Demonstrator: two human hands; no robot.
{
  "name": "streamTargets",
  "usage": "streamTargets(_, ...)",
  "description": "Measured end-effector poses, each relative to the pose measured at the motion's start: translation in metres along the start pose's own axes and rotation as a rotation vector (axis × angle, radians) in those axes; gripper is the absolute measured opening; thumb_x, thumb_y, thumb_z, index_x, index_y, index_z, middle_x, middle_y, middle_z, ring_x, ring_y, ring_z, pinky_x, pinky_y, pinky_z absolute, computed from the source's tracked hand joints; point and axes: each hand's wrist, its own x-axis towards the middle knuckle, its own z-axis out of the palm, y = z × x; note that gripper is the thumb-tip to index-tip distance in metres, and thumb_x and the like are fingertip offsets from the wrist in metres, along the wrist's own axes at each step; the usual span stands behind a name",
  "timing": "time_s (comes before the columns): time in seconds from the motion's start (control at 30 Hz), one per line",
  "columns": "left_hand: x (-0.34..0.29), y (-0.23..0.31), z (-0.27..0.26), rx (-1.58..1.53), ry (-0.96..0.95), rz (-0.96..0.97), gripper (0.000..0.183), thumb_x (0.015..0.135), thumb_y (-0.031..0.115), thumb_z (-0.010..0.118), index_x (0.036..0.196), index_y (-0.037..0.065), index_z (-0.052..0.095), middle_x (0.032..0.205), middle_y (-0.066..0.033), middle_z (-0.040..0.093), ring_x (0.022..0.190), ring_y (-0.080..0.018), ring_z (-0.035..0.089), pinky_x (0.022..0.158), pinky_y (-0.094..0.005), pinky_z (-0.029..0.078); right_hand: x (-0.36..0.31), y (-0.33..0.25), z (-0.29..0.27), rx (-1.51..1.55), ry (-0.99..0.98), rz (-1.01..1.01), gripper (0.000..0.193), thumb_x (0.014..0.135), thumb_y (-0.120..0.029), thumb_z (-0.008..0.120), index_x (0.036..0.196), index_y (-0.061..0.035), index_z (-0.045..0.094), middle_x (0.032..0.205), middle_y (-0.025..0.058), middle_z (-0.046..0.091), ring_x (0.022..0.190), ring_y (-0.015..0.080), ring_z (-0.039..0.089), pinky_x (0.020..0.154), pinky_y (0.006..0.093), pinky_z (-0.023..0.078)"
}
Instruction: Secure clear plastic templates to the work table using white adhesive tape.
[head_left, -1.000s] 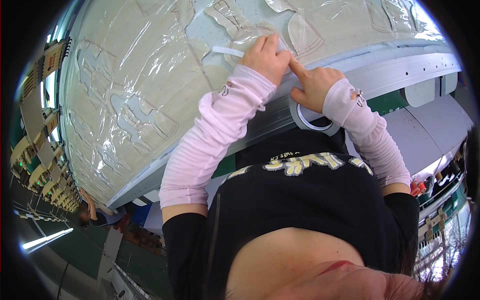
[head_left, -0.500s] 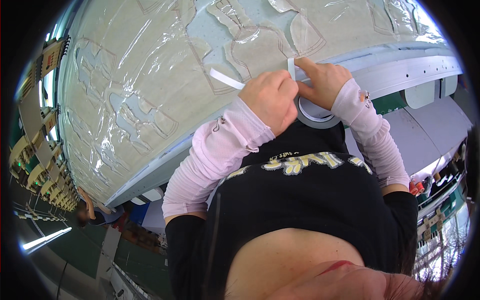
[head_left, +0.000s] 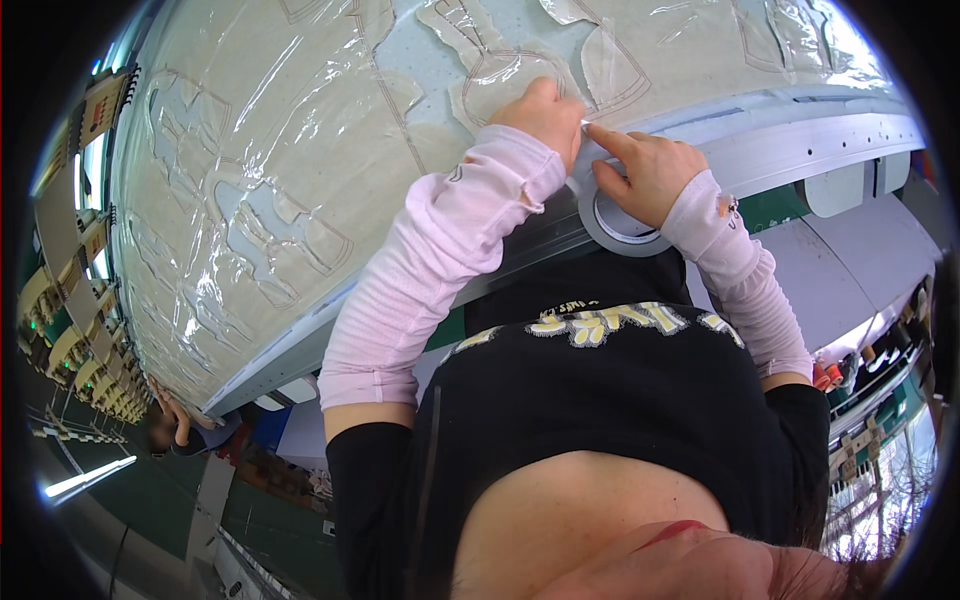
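My left hand (head_left: 541, 118) is closed low over a beige sheet (head_left: 330, 130) that lies under shiny clear film. Its fingertips are hidden; a small white end of tape (head_left: 585, 124) shows between it and my right index finger. At the table's edge, my right hand (head_left: 652, 175) stretches its index finger to that white end. Its thumb is bent over a wide grey-white roll of tape (head_left: 622, 238), and the other fingers curl out of sight around the roll's upper side. The roll hangs just in front of the metal edge rail (head_left: 770, 165).
Cut-out openings (head_left: 262, 232) in the sheet show a pale surface beneath. The table runs far to the left, where another person (head_left: 185, 425) stands at its edge. Rows of beige machine parts (head_left: 75, 330) line the far left. Thread cones (head_left: 828, 376) stand at the right.
My left hand has moved up and away from me over the film. The white strip that stuck out beside it no longer shows. My right hand and the roll have barely shifted.
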Motion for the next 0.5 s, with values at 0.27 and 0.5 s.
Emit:
streamTargets(0.27, 0.006, -0.008, -0.008, 0.061, -0.064, 0.061, 0.019, 0.088, 0.013, 0.064, 0.105, 0.015, 0.072, 0.089, -0.0110, 0.063, 0.085, -0.0335, 0.065, 0.071, -0.0443, 0.053, 0.001, -0.001, 0.002, 0.124, -0.009, 0.274, 0.034, 0.095, -0.040, 0.056, 0.111, -0.0109, 0.065, 0.084, 0.0140, 0.074, 0.081, 0.0379, 0.071, 0.074, 0.0466, 0.056)
streamTargets(0.5, 0.000, -0.023, 0.000, 0.036, -0.064, 0.256, 0.034, 0.085, 0.008, 0.063, 0.117, 0.017, 0.070, 0.092, -0.0086, 0.064, 0.085, -0.0319, 0.066, 0.070, -0.0420, 0.054, 0.007, 0.000, 0.007, 0.163, -0.008, 0.336, 0.035, 0.090, -0.042, 0.062, 0.097, -0.0088, 0.067, 0.083, 0.0107, 0.074, 0.080, 0.0356, 0.071, 0.073, 0.0451, 0.056)
